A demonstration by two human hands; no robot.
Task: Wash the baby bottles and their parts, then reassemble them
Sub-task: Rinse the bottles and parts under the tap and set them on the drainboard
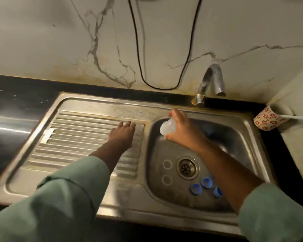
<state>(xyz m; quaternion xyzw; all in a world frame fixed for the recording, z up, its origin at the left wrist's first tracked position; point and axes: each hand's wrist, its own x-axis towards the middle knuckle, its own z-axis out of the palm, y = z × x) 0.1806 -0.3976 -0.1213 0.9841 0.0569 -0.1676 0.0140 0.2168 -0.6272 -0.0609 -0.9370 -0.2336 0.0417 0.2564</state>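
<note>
Nearest to me, both forearms in pale green sleeves (59, 203) reach forward over the stainless steel sink unit (112, 194). In the basin's near right corner lie three small blue plastic bottle rings (206, 182), close together, the rightmost partly under my right forearm. Just left of the round metal drain (187, 168) I note two clear ring-shaped parts (167, 164) lying flat on the basin floor; material cannot be told.

Mid-field: my left hand (123, 135) rests palm down on the ribbed draining board (73, 135), fingers stretched flat, holding nothing. My right hand (179, 127) is over the far left part of the basin, fingers wrapped round a translucent white plastic baby bottle (167, 128), its rounded end pointing left.

Farther: curved chrome tap (210, 80) at the basin's back edge, no water visible. The black surface (16, 95) runs behind and to the left. At right, a white paper cup with red flower print (268, 118). A black cable (140, 55) loops down the marble-patterned wall.
</note>
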